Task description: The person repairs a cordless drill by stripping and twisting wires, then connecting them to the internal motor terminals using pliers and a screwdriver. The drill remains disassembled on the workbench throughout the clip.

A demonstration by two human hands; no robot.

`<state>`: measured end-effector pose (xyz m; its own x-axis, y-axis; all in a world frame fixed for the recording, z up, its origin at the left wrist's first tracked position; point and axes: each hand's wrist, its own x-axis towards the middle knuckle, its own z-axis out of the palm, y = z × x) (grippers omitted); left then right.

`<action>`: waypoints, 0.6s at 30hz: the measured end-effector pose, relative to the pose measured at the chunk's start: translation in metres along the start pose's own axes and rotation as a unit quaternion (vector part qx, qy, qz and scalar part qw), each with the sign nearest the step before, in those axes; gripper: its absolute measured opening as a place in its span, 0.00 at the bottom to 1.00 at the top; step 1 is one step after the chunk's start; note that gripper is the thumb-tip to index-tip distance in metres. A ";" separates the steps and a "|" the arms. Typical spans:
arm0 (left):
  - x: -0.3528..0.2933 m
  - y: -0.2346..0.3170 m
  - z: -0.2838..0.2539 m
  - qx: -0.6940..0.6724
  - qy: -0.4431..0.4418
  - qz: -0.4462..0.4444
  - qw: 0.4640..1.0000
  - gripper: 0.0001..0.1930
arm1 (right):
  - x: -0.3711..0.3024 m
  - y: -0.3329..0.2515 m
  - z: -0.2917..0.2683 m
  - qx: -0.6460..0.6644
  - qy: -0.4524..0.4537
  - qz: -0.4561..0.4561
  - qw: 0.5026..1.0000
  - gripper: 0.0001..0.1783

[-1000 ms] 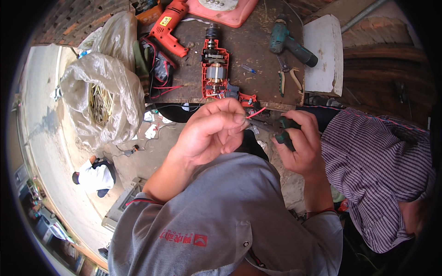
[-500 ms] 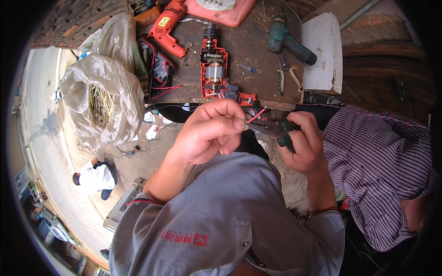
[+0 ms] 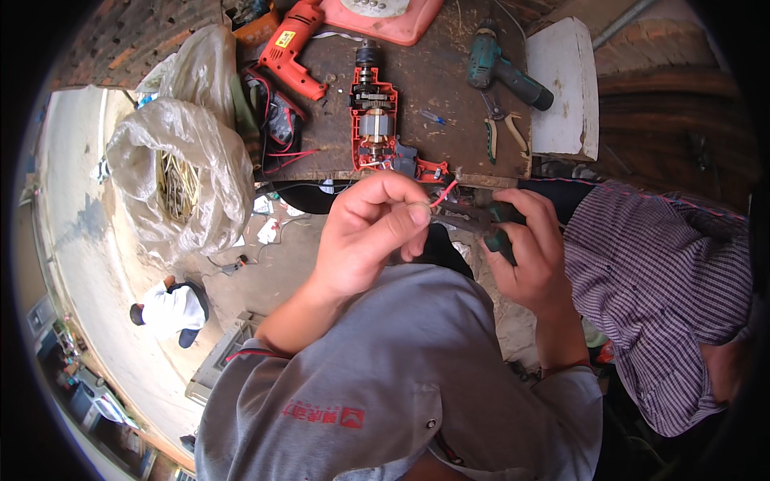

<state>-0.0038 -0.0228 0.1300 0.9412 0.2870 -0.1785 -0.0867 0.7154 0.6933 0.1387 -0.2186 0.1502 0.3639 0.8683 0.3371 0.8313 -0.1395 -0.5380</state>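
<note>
My left hand (image 3: pixel 365 232) is closed, thumb and forefinger pinching a short red wire (image 3: pixel 447 192) whose free end points up and to the right. My right hand (image 3: pixel 533 256) grips pliers with dark green handles (image 3: pixel 500 243). Their jaws reach left to my left fingertips, close by the wire; whether they touch it cannot be made out. Just beyond my hands, at the bench's near edge, lies an opened power drill (image 3: pixel 374 124), its orange-red half-shell showing motor windings, gears and a chuck.
On the wooden bench (image 3: pixel 449 152) are an orange-red drill (image 3: pixel 293 50), a teal cordless drill (image 3: pixel 501 72), cream-handled pliers (image 3: pixel 504 135) and a white board (image 3: pixel 565 96). A plastic sack (image 3: pixel 220 180) stands left. A person in a checked shirt (image 3: pixel 658 280) is close on my right.
The red wire's free end has shifted slightly up and left. The pliers stay beside my left fingertips, with both hands in nearly the same place.
</note>
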 end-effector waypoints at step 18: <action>0.001 -0.039 0.003 0.216 0.115 0.294 0.924 0.06 | -0.002 -0.031 0.009 -0.003 0.035 0.066 0.997 0.17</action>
<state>0.0014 -0.0529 0.1050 0.6745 0.7085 0.2074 -0.3751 0.0869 0.9229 0.1081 -0.2116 0.1590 0.4988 0.8066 0.3172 0.7768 -0.2537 -0.5764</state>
